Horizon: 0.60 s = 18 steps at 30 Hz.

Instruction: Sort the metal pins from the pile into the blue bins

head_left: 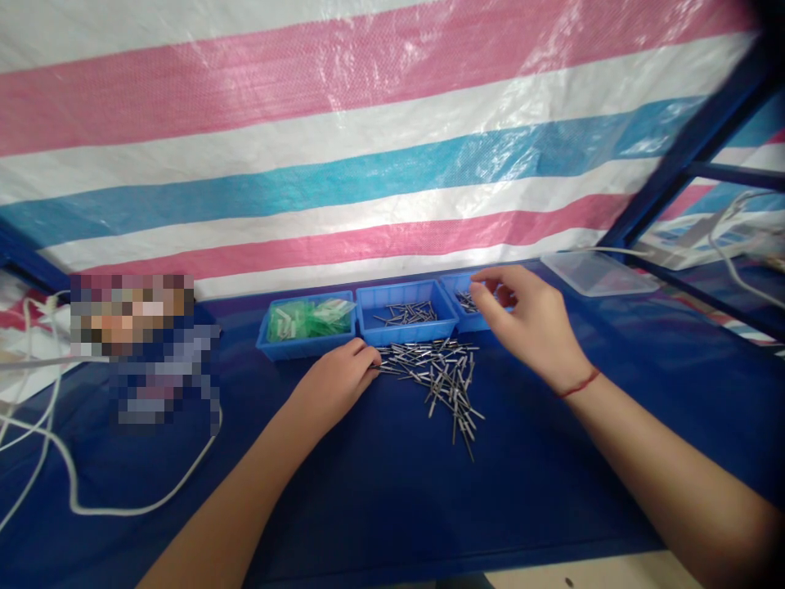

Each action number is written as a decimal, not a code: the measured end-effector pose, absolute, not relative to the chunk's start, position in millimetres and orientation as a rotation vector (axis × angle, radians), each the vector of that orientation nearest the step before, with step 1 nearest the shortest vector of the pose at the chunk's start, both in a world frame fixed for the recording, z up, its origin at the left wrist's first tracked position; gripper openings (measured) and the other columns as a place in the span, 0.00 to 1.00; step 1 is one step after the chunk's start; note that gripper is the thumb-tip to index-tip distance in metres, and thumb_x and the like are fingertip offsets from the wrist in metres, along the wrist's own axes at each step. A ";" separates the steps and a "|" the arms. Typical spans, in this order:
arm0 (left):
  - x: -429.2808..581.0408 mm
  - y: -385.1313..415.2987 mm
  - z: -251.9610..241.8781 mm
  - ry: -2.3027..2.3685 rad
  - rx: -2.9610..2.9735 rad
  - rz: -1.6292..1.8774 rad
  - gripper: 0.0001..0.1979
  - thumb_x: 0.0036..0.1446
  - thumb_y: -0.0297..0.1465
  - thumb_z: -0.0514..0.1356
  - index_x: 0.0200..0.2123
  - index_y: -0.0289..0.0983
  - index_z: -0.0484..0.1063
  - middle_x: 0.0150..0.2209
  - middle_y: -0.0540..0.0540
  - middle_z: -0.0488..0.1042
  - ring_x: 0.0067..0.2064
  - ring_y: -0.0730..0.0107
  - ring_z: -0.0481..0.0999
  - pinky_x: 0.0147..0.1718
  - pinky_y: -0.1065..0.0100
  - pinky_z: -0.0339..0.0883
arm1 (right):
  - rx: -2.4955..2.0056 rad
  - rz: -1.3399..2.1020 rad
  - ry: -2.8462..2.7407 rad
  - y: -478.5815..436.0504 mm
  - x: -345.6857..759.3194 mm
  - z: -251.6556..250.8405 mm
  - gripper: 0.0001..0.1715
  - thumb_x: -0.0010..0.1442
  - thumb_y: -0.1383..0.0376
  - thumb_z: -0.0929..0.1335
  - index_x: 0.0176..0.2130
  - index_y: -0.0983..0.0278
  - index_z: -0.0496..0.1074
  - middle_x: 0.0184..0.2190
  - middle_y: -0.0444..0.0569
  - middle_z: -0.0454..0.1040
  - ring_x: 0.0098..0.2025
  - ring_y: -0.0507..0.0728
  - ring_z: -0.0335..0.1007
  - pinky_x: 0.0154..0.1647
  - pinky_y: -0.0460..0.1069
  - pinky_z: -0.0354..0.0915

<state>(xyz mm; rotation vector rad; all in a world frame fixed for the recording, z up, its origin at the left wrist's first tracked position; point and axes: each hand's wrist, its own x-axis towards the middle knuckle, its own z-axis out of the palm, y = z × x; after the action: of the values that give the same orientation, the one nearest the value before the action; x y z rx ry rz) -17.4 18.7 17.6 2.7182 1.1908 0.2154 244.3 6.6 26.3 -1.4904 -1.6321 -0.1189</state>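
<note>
A loose pile of silver blind rivets (450,380) lies on the blue tabletop. At the pile's left edge is my left hand (347,372), its fingers curled and pinched around the end of a rivet; the fingertips are partly hidden. My right hand (527,319) hovers over the right blue bin (457,286), thumb and forefinger curved with a small gap between their tips, and I see nothing held there. Rivets lie in that bin, partly covered by the hand. More rivets rest in the middle blue bin (398,334). Green plastic packets (310,319) fill the left blue bin (285,352).
Behind the bins hangs a striped plastic sheet (343,196). White cables (123,511) loop across the left side, near a pixelated area. A clear plastic lid (598,274) lies at the back right, by a blue metal frame (675,155).
</note>
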 end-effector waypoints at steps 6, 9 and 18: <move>-16.3 20.7 17.7 1.156 2.798 0.082 0.11 0.65 0.29 0.49 0.40 0.38 0.71 0.40 0.47 0.71 0.40 0.68 0.74 0.41 0.69 0.67 | -1.263 0.001 -1.833 -4.2 220.8 21.0 0.07 0.60 0.66 0.65 0.37 0.64 0.72 0.31 0.47 0.73 0.31 0.54 0.66 0.34 0.49 0.63; -15.4 20.8 17.2 1.141 2.854 0.040 0.12 0.66 0.29 0.48 0.41 0.37 0.71 0.40 0.46 0.71 0.41 0.67 0.74 0.41 0.68 0.67 | -1.211 0.058 -1.895 -6.6 214.5 18.9 0.06 0.60 0.67 0.64 0.36 0.64 0.72 0.31 0.47 0.72 0.33 0.54 0.68 0.36 0.49 0.63; -12.9 19.5 13.8 1.146 2.914 0.030 0.09 0.64 0.30 0.51 0.37 0.34 0.70 0.40 0.45 0.69 0.40 0.66 0.73 0.42 0.66 0.68 | -1.203 0.141 -1.930 -8.4 208.4 14.6 0.07 0.60 0.68 0.65 0.36 0.64 0.73 0.32 0.47 0.73 0.34 0.54 0.69 0.38 0.49 0.64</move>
<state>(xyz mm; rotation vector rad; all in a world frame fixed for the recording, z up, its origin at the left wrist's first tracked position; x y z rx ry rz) -12.9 19.5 13.8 2.9135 1.1462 0.0299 208.4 -8.4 14.6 -1.2027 -1.9295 0.1410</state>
